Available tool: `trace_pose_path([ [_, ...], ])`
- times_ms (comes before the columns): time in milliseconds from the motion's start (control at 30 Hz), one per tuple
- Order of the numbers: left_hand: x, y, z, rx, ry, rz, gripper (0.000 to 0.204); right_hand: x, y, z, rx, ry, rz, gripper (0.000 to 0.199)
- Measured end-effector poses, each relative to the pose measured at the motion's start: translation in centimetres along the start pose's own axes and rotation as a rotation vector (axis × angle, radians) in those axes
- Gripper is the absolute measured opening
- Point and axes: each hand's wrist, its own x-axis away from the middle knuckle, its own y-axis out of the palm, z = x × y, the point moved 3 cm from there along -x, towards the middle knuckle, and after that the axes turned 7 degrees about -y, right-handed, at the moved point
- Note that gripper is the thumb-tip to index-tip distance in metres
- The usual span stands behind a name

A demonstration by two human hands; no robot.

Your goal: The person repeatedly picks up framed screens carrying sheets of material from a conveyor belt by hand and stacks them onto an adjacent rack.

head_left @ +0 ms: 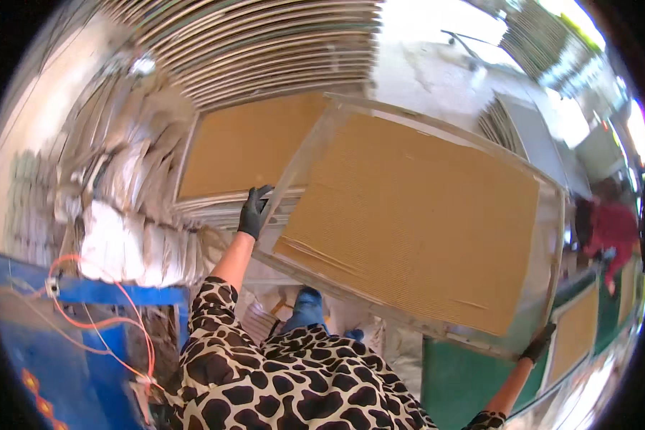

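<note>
A large rectangular frame point(557, 276) with a pale, translucent panel hangs tilted in front of me. On it lies a tan, finely ribbed sheet point(416, 222), wrinkled along its near edge. My left hand point(252, 213), in a dark glove, grips the frame's left edge, its fingertips showing at the side. My right hand point(538, 344), also dark-gloved, is closed around the near right corner. To the left, partly behind the held frame, a similar tan sheet point(254, 143) tops a low stack of frames point(229, 206).
A tall stack of frames point(272, 46) rises at the back. White bundles point(122, 244) lie left, above a blue machine point(72, 358) with an orange hose point(97, 326). Below right runs a green belt point(448, 376) bearing another framed sheet point(575, 333). A person in red point(616, 233) stands far right.
</note>
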Motion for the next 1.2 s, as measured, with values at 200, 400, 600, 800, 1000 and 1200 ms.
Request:
trace_pose_path([
  [200,-4.4,-15.0,-0.2,0.353,0.056,0.227,0.055,-10.3,17.8,-10.2,-0.189,-0.641,-0.075,0.050],
  [400,-8.1,-36.8,3.8,0.289,0.262,0.502,0.059,-0.6,40.7,-29.7,-0.322,-0.282,-0.093,0.052],
  [600,-13.5,-47.6,6.4,0.253,0.238,0.640,0.059,2.4,55.2,-36.4,-0.310,-0.208,-0.207,0.055],
  [800,-17.1,-51.3,7.4,0.188,0.241,0.676,0.058,1.0,60.7,-37.0,-0.328,-0.282,-0.140,0.067],
  [1000,-16.5,-53.5,6.3,0.205,0.234,0.658,0.055,5.6,63.4,-38.3,-0.377,-0.282,-0.196,0.062],
  [1200,-18.3,-50.0,7.3,0.232,0.181,0.807,0.056,1.9,61.5,-35.6,-0.359,-0.392,-0.171,0.061],
])
